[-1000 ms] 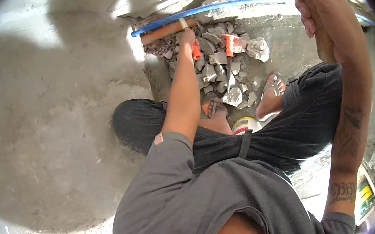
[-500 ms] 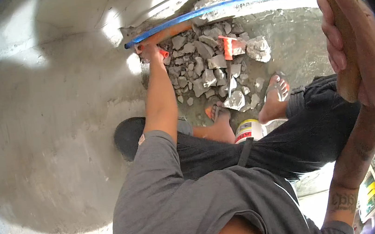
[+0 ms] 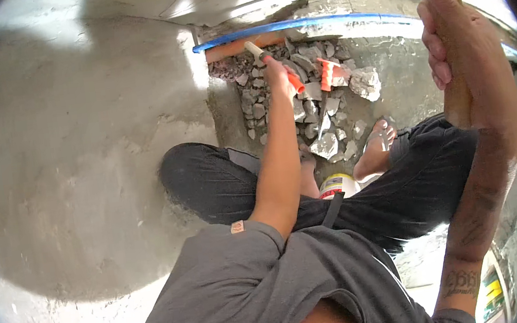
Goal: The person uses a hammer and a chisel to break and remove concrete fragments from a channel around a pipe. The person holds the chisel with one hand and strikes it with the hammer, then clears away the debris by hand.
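My left hand [image 3: 277,75] is closed around a short tool with a red-orange handle [image 3: 296,84] and a pale end, held above broken concrete rubble [image 3: 258,110]. I cannot make out the tool's exact kind. Raised at the far right, my right hand [image 3: 474,48] grips a thick wooden handle [image 3: 458,101]; its upper end runs out of the picture. Just right of the left hand, a chisel with an orange hand guard [image 3: 327,75] rests among the chunks, its metal shaft slanting toward my feet.
A blue pipe [image 3: 293,24] runs along the wall base, above an orange pipe [image 3: 225,51] beside the rubble. One larger chunk [image 3: 365,84] lies to the right. My sandaled feet flank the rubble's near edge, and a white bucket [image 3: 339,184] stands between my legs.
My left hand has moved right, away from the orange pipe's left end, bringing the red-handled tool over the rubble. The right hand has shifted slightly left in view, still gripping the wooden handle.
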Demonstrator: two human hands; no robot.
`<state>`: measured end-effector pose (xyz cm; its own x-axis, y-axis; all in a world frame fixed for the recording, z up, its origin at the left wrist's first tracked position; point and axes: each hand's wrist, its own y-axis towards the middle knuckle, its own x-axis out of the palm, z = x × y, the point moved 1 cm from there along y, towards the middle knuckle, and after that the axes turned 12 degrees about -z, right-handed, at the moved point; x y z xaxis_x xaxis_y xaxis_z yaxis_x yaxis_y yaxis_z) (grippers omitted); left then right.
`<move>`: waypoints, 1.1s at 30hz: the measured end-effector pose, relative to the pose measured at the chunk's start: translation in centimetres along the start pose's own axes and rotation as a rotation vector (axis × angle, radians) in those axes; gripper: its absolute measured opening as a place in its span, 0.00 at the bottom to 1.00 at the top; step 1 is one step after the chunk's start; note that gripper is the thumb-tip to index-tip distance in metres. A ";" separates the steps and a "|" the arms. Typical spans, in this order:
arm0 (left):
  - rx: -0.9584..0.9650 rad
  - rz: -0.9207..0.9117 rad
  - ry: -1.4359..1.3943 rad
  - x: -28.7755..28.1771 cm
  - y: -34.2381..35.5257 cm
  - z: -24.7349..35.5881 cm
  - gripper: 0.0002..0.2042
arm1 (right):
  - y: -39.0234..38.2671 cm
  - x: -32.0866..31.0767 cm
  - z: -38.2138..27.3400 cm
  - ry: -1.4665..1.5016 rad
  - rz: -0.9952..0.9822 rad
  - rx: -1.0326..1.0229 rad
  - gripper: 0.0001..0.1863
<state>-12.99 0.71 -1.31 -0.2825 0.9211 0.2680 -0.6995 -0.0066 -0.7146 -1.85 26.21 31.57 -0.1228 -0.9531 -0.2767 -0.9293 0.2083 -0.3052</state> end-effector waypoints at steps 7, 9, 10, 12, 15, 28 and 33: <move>0.174 0.159 0.055 -5.2 6.6 7.6 0.07 | -1.7 -0.6 -0.3 0.008 -0.027 -0.024 0.27; 0.227 0.136 0.126 -7.7 8.2 10.4 0.05 | -1.9 -1.1 -0.2 0.073 -0.039 -0.024 0.27; 0.232 0.093 0.139 -6.5 8.5 10.3 0.05 | -1.9 -1.7 0.3 0.123 -0.031 -0.021 0.27; 0.319 -0.027 0.328 -9.1 9.0 12.7 0.04 | -1.7 -1.5 -0.4 0.161 -0.046 -0.059 0.26; 0.038 0.102 0.522 -9.8 7.8 11.6 0.05 | -1.6 -0.8 -0.7 0.174 -0.039 -0.044 0.26; 0.038 0.137 0.358 -4.3 6.5 8.2 0.11 | -0.6 -0.3 -0.6 0.134 -0.064 -0.011 0.28; 0.143 -0.002 0.370 -2.9 9.4 4.5 0.08 | -0.3 0.0 -0.6 0.155 -0.090 -0.022 0.28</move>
<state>-21.69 -3.80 -5.89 -0.0436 0.9991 0.0002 -0.7918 -0.0344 -0.6098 -1.81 26.06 32.21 -0.0899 -0.9904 -0.1047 -0.9461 0.1178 -0.3019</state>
